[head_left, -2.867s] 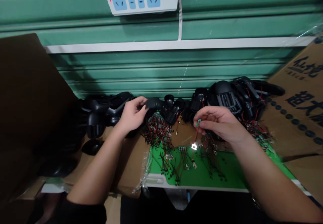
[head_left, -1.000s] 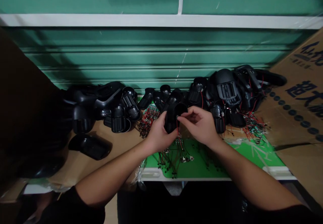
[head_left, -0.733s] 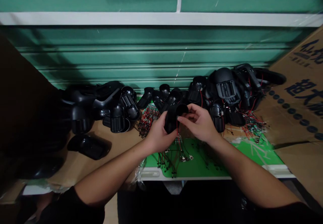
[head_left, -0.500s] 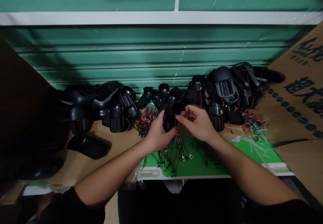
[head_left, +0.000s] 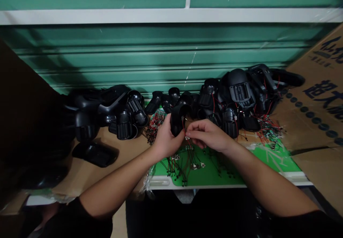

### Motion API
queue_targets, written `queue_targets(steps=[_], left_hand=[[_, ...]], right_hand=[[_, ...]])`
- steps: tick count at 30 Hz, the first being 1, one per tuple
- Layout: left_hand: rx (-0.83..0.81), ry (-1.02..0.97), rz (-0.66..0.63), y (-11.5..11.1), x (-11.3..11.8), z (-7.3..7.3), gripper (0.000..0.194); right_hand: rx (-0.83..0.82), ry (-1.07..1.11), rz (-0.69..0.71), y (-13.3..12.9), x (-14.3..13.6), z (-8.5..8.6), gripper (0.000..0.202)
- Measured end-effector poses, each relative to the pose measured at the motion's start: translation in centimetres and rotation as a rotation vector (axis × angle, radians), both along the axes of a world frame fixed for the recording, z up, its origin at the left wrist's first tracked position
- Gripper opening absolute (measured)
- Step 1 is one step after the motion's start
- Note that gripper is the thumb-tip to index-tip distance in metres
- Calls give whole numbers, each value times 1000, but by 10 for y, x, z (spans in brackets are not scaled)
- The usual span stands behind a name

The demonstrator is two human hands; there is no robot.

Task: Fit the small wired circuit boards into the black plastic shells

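Observation:
My left hand (head_left: 166,140) is closed around a black plastic housing (head_left: 178,119), its thumb along the lower edge. A thin red wire (head_left: 183,123) comes out of the housing and runs down. My right hand (head_left: 207,134) pinches the wire's lower end, where a small white part (head_left: 187,138) shows at the fingertips. Below both hands, small wired boards (head_left: 195,166) with black and red leads lie on the green board (head_left: 211,176). The inside of the housing is mostly dark.
Black housings (head_left: 124,125) are piled at the left, others with red wires (head_left: 213,104) at the right. Bundles of wired parts (head_left: 158,120) lie behind my left hand. A cardboard box (head_left: 318,98) stands at the right. Green slatted panelling (head_left: 134,57) closes off the back.
My right hand has moved down from the housing's opening to below its edge, fingers on the wire end. The housing has shifted slightly left and tilted in my left hand.

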State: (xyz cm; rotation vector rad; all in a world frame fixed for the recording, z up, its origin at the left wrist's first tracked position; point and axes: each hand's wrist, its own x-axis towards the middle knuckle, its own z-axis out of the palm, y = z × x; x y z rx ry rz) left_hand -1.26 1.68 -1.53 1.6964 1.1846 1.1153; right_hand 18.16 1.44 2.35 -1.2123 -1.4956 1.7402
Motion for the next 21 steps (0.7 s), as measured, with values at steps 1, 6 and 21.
queue_targets(steps=[1, 6, 21], left_hand=[[3, -9, 3, 0, 0, 0, 37], [-91, -166, -49, 3, 0, 8, 40], [-335, -367, -64, 9, 1, 15, 37]], right_hand=[[6, -1, -10, 0, 0, 0, 29], [84, -41, -38, 0, 1, 3, 25], [343, -188, -102, -2, 3, -2, 22]])
